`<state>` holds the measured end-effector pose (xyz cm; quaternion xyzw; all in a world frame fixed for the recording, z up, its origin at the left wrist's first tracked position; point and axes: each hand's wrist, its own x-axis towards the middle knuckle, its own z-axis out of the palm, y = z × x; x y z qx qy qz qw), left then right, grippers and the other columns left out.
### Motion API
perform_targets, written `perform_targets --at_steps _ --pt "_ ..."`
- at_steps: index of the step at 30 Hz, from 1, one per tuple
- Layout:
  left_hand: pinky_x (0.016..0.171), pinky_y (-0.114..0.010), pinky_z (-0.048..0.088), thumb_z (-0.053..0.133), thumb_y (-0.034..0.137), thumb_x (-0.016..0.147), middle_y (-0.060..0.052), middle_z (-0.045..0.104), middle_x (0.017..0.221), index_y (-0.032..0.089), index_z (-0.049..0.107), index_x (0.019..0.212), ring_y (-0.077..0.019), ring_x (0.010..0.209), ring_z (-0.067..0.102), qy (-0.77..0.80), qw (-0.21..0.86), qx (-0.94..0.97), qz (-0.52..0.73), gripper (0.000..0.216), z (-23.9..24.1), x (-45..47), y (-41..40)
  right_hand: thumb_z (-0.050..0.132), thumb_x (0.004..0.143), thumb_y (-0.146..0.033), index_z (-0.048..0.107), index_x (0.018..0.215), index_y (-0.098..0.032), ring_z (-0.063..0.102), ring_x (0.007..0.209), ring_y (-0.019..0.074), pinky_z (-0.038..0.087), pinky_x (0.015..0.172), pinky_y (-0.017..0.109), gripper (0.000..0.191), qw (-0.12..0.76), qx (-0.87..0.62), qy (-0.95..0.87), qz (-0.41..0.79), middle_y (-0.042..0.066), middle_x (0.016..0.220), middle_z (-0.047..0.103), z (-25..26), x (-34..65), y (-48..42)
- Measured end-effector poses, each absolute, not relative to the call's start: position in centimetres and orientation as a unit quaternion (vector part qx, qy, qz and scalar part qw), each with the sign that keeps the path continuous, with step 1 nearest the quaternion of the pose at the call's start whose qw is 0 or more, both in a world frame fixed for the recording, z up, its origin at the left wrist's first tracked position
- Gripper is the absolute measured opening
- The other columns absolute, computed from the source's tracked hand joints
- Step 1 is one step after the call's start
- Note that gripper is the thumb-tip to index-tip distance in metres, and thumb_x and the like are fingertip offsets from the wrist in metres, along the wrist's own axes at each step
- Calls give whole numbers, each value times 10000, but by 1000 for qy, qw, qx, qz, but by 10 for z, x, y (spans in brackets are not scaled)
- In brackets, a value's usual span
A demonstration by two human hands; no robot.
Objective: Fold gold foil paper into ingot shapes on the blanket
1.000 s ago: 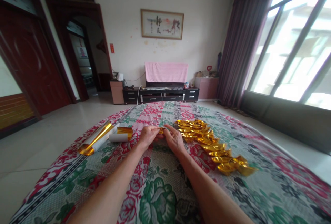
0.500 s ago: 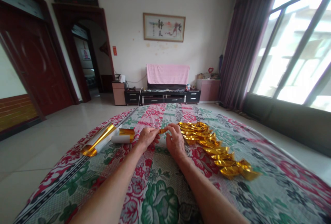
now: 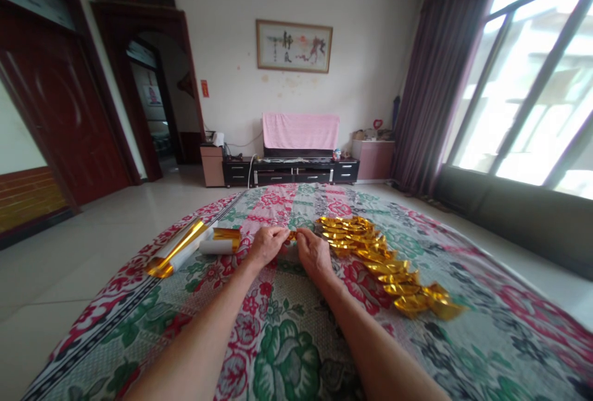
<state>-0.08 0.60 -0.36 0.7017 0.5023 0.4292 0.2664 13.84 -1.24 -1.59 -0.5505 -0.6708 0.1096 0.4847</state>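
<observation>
A small piece of gold foil paper is pinched between my two hands above the table. My left hand grips its left end, fingers closed. On the other end, my right hand has its thumb and fingers pressed together. Most of the piece is hidden by the fingers. Just right of my right hand, several folded gold foil ingots lie in overlapping rows that trail toward the near right. Left of my left hand lie curled sheets of gold foil paper with white backs, and a smaller curled sheet beside them.
The round table wears a flowered cloth in red, green and grey. Beyond it, a low black cabinet stands against the wall, with a pink cloth over something on top. A window with a purple curtain is at right.
My right hand's fingers have closed from a looser, raised pose onto the gold foil piece. My left hand has stayed nearly in place, still pinching it.
</observation>
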Motion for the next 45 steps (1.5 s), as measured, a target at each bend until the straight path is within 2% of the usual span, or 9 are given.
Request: perform_targets --at_steps 7,12,15,26,33,38,40,45 --pt "567 -210 465 504 344 768 -36 698 777 143 672 924 -136 619 632 464 343 677 457 305 -8 1 9 356 830 -283 687 811 -203 599 636 134 381 593 182 341 479 -551 -677 97 16 707 681 -16 140 -13" --pt "561 -212 472 511 265 767 -43 701 711 133 636 1038 -150 652 648 464 381 661 450 326 -7 2 8 379 813 -276 693 840 -191 607 680 138 393 628 178 326 490 -561 -659 104 29 765 693 -16 141 -12" --pt "553 -215 478 506 259 772 -48 703 716 124 635 1039 -152 647 651 463 388 658 450 326 -8 3 9 385 810 -272 689 880 -191 609 687 138 395 634 175 322 499 -549 -662 111 25 781 694 -18 141 -10" --pt "498 -213 492 468 223 774 -61 707 712 121 650 1014 -158 606 655 503 342 641 469 318 -13 16 11 360 822 -259 669 702 -178 553 581 117 322 559 179 341 475 -572 -665 68 18 634 648 -20 142 -8" --pt "547 -201 491 472 266 777 -63 713 792 146 684 940 -147 635 651 530 247 672 454 294 -19 15 17 364 819 -257 673 718 -183 563 606 123 318 565 183 334 470 -579 -663 68 25 667 662 -19 142 -10" --pt "597 -198 496 473 272 777 -63 709 859 159 687 936 -154 733 658 525 235 677 459 289 -23 14 20 362 817 -261 679 728 -179 564 607 127 331 573 183 340 473 -579 -660 77 31 677 667 -17 141 -11" --pt "587 -196 495 471 263 777 -63 711 835 158 684 943 -153 731 660 524 242 673 463 290 -24 13 21 365 815 -259 686 755 -175 572 623 130 339 584 182 337 475 -576 -660 84 34 697 672 -17 141 -11" --pt "510 -200 488 479 240 764 -49 706 691 149 664 998 -140 578 648 520 289 660 459 312 -19 14 17 382 793 -255 695 766 -175 570 616 131 344 577 181 324 479 -571 -659 97 26 687 670 -15 142 -10"
